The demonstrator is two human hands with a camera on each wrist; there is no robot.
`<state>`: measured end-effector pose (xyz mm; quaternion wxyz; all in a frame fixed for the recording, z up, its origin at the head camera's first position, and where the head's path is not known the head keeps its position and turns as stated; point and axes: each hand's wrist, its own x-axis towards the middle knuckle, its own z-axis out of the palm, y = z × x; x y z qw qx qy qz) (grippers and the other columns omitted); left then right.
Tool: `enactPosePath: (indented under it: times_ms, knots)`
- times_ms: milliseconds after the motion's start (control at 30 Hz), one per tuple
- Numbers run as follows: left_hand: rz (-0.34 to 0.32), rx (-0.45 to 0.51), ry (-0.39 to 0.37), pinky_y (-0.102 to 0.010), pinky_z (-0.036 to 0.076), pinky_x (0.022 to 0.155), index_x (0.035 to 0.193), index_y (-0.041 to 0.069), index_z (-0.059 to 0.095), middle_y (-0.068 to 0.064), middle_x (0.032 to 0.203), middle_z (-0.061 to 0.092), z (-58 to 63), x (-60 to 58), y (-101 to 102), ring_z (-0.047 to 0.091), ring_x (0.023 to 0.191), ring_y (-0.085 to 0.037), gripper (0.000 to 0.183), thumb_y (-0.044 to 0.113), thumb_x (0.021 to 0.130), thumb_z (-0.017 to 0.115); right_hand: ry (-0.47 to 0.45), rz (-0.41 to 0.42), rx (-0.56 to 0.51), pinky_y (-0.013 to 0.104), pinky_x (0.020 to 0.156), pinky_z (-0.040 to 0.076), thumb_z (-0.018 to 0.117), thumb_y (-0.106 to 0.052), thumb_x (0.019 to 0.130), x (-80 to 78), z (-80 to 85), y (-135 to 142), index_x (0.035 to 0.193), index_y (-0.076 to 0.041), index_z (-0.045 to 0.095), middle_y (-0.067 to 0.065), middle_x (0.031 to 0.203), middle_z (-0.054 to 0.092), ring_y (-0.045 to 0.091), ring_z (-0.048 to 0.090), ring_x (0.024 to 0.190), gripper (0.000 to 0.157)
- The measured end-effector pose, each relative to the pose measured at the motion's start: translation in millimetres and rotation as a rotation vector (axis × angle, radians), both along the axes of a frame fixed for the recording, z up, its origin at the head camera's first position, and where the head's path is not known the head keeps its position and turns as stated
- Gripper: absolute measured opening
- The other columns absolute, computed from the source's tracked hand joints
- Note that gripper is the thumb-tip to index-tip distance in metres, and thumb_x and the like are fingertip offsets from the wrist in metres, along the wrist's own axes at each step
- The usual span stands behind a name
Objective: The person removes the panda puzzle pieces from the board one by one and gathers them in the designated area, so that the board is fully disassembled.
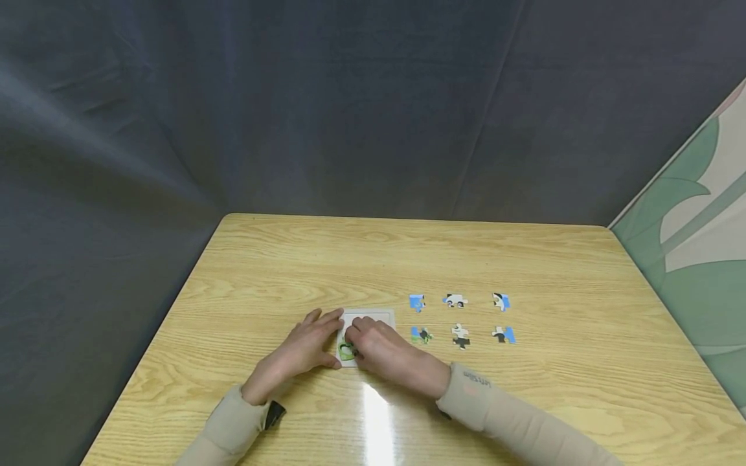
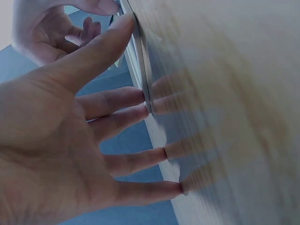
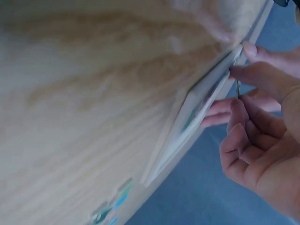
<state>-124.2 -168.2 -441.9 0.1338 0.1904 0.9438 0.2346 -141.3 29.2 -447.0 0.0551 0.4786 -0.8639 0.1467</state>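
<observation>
A small white-rimmed puzzle tray (image 1: 381, 314) lies flat on the table, with a green-and-white puzzle piece (image 1: 346, 352) showing at its lower left. My left hand (image 1: 304, 347) steadies the tray's left side, thumb at the near corner and fingers spread; in the left wrist view the fingertips (image 2: 140, 96) meet the tray edge and the tabletop. Over the tray, my right hand (image 1: 377, 344) has its fingers bent. In the right wrist view, it pinches a thin puzzle piece (image 3: 238, 89), seen edge-on, between thumb and fingers. The hand hides much of the tray.
Several loose puzzle pieces lie in two rows right of the tray, among them a blue one (image 1: 416, 302), a panda-face one (image 1: 454, 300) and a black-and-white one (image 1: 460, 336). Dark cloth (image 1: 373, 116) hangs behind the wooden table (image 1: 280, 259).
</observation>
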Motion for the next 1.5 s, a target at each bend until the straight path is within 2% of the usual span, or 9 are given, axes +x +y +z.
enactPosePath:
  times_ms: [133, 300, 500, 700, 933, 1267, 1500]
  knots:
    - [-0.010, 0.000, 0.006, -0.075, 0.027, 0.098, 0.133, 0.000, 0.054, -0.012, 0.152, 0.036, 0.2, -0.3, 2, 0.025, 0.137, -0.050, 0.071, 0.022, 0.072, 0.083, -0.055, -0.010, -0.057, 0.018, 0.062, 0.045, 0.076, -0.004, 0.073, -4.9, 9.3, 17, 0.091, -0.006, 0.064, -0.001, 0.084, 0.058, 0.011, 0.051, 0.074, 0.022]
    - [-0.017, -0.012, 0.011, -0.075, 0.027, 0.098, 0.133, 0.001, 0.054, -0.012, 0.152, 0.036, 0.5, -0.4, 5, 0.025, 0.136, -0.051, 0.072, 0.022, 0.072, 0.083, -0.187, -0.105, -0.169, 0.018, 0.064, 0.050, 0.082, -0.004, 0.071, -6.0, 18.1, 58, 0.097, -0.001, 0.066, 0.004, 0.088, 0.063, 0.014, 0.058, 0.077, 0.031]
    - [-0.009, -0.025, -0.011, -0.074, 0.024, 0.100, 0.135, 0.002, 0.053, -0.011, 0.153, 0.034, 1.2, -0.1, 6, 0.023, 0.138, -0.049, 0.072, 0.022, 0.072, 0.083, -0.334, -0.233, -0.183, 0.019, 0.063, 0.050, 0.082, -0.004, 0.070, 13.9, 9.6, 103, 0.094, -0.002, 0.065, -0.002, 0.082, 0.060, 0.010, 0.053, 0.074, 0.029]
    - [-0.011, -0.015, -0.004, -0.074, 0.025, 0.100, 0.134, 0.001, 0.053, -0.012, 0.153, 0.034, 2.8, -0.5, 5, 0.023, 0.137, -0.050, 0.071, 0.021, 0.072, 0.083, -0.443, -0.263, -0.168, 0.018, 0.061, 0.048, 0.080, -0.004, 0.070, 32.4, -0.2, 122, 0.093, -0.006, 0.064, -0.006, 0.080, 0.056, 0.006, 0.049, 0.072, 0.028]
    - [-0.007, -0.019, -0.010, -0.074, 0.025, 0.100, 0.134, 0.001, 0.053, -0.011, 0.153, 0.034, 1.7, -0.4, 5, 0.023, 0.138, -0.049, 0.072, 0.021, 0.072, 0.083, -0.453, -0.225, -0.153, 0.019, 0.062, 0.047, 0.081, -0.004, 0.070, 37.5, -5.7, 129, 0.093, -0.007, 0.064, -0.006, 0.082, 0.056, 0.006, 0.050, 0.074, 0.029]
    - [-0.015, -0.014, -0.002, -0.075, 0.026, 0.099, 0.133, 0.001, 0.054, -0.012, 0.153, 0.035, 1.1, 0.1, 5, 0.024, 0.137, -0.050, 0.071, 0.021, 0.072, 0.083, -0.471, -0.203, -0.129, 0.018, 0.061, 0.046, 0.081, -0.007, 0.070, 35.3, -10.4, 132, 0.094, -0.009, 0.064, -0.008, 0.082, 0.055, 0.005, 0.048, 0.073, 0.029]
    - [-0.008, -0.023, -0.004, -0.074, 0.026, 0.099, 0.133, 0.002, 0.054, -0.012, 0.153, 0.035, -0.2, -0.9, 5, 0.024, 0.137, -0.050, 0.071, 0.022, 0.071, 0.084, -0.456, -0.200, -0.116, 0.019, 0.064, 0.046, 0.081, -0.010, 0.071, 34.4, -4.9, 134, 0.096, -0.009, 0.064, -0.007, 0.084, 0.054, 0.006, 0.048, 0.076, 0.030]
